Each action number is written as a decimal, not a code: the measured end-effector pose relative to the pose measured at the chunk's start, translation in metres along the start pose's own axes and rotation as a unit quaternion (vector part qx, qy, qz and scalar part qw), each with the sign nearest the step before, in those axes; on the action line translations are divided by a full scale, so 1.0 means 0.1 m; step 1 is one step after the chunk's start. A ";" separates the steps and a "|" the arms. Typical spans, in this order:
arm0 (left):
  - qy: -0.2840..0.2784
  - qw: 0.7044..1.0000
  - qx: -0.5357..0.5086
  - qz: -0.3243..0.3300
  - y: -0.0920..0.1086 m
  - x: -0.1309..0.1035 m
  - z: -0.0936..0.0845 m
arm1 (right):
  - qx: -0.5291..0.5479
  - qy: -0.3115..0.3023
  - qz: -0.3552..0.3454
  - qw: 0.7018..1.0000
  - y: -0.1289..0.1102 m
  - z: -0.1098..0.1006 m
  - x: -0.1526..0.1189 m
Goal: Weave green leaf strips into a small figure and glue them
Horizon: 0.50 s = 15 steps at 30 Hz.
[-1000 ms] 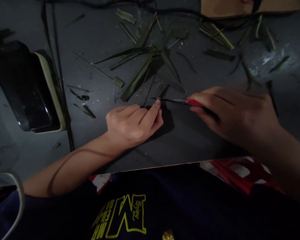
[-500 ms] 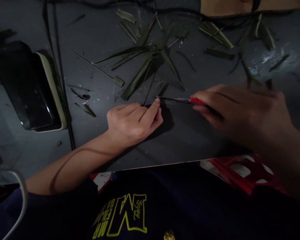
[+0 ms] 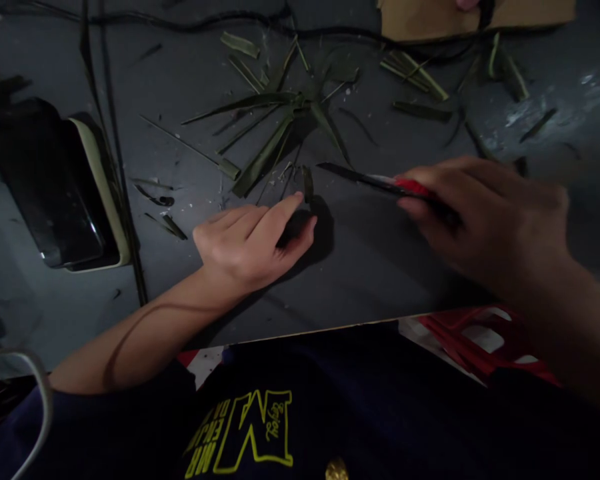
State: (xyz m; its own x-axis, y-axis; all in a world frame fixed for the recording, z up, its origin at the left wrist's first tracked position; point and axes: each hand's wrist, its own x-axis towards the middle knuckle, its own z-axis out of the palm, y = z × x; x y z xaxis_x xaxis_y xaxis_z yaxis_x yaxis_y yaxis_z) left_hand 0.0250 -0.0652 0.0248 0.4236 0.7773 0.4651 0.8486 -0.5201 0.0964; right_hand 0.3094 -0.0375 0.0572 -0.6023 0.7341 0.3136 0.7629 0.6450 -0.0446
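Observation:
My left hand (image 3: 245, 243) rests low over the grey table (image 3: 365, 267), thumb and index finger apart, with nothing between them. Its index fingertip is at a short piece of green leaf (image 3: 307, 184); whether they touch is hard to tell. My right hand (image 3: 495, 220) is closed around the red handle of a knife (image 3: 365, 179). The dark blade points left, its tip just right of the short leaf piece. Beyond my left hand lies a woven leaf figure (image 3: 300, 107) with long strips spreading outward.
Phones or cases (image 3: 50, 187) lie at the left beside long dark leaf strips. Cut leaf scraps (image 3: 423, 111) are scattered at the back right. A black cable (image 3: 220, 19) crosses the back, near a cardboard piece (image 3: 430, 20) with a bit of someone's finger above it.
My left thumb and index finger have parted, and the hand has shifted slightly left. The knife tip has moved up and away from the index fingertip. The small leaf piece now stands more upright in view.

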 end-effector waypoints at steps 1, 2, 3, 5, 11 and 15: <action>-0.003 1.000 -0.001 -0.013 0.00 0.00 0.02 | 0.004 -0.005 -0.001 1.000 -0.01 0.01 -0.01; -0.004 1.000 0.002 -0.027 0.01 0.00 0.03 | 0.006 -0.001 0.002 1.000 -0.02 0.02 -0.01; -0.004 0.999 0.007 -0.040 0.01 0.02 0.05 | 0.004 0.011 0.004 1.000 -0.04 0.02 -0.01; -0.017 0.997 0.014 -0.072 0.04 0.06 0.08 | 0.004 0.035 0.011 0.999 -0.06 0.04 0.00; -0.021 0.991 -0.021 -0.130 0.10 0.15 0.12 | 0.011 0.044 0.003 0.999 -0.13 0.06 0.03; 0.001 0.991 -0.024 -0.131 0.09 0.13 0.13 | 0.007 0.028 0.017 0.999 -0.14 0.04 0.02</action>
State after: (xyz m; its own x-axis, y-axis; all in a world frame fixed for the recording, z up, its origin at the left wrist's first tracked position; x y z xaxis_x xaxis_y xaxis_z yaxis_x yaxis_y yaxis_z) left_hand 0.0423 -0.0557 0.0202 0.1901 0.8874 0.4201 0.9132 -0.3169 0.2563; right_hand 0.2969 -0.0438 0.0549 -0.5616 0.7430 0.3640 0.7794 0.6228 -0.0688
